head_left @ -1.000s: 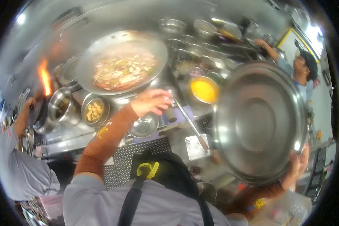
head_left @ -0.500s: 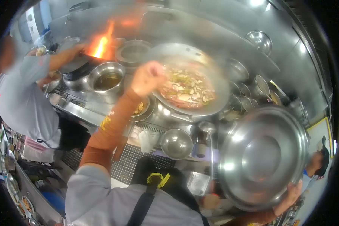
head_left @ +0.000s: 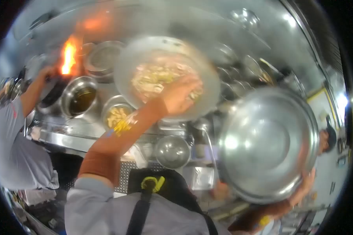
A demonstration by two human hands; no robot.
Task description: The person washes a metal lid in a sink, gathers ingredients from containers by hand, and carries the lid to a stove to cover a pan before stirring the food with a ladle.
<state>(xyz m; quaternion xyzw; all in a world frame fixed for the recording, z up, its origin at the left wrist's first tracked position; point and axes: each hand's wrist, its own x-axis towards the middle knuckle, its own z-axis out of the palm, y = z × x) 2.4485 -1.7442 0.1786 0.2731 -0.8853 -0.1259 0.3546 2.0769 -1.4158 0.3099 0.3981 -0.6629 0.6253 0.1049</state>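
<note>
My left hand (head_left: 182,95) reaches over a large wok (head_left: 208,86), its fingers blurred by motion. I cannot tell whether it touches the sliced food (head_left: 155,76), pale and green pieces, in the wok. A brown sleeve with a yellow pattern covers that forearm. At the right, my right hand (head_left: 305,187) grips the lower right rim of a large round steel basin (head_left: 262,145), which is tilted up toward me. The basin's visible inside shows only bare metal.
Flames (head_left: 69,56) rise at the left, near a co-worker's arm (head_left: 33,92). A pot of dark liquid (head_left: 82,100) and a bowl of yellowish pieces (head_left: 117,116) stand left of the wok. In front are a steel bowl (head_left: 172,152), a ladle (head_left: 210,145) and a square tray (head_left: 202,178).
My left hand has come down and right, from the wok's left edge to over the food. The basin stays in my right hand. The camera view has shifted.
</note>
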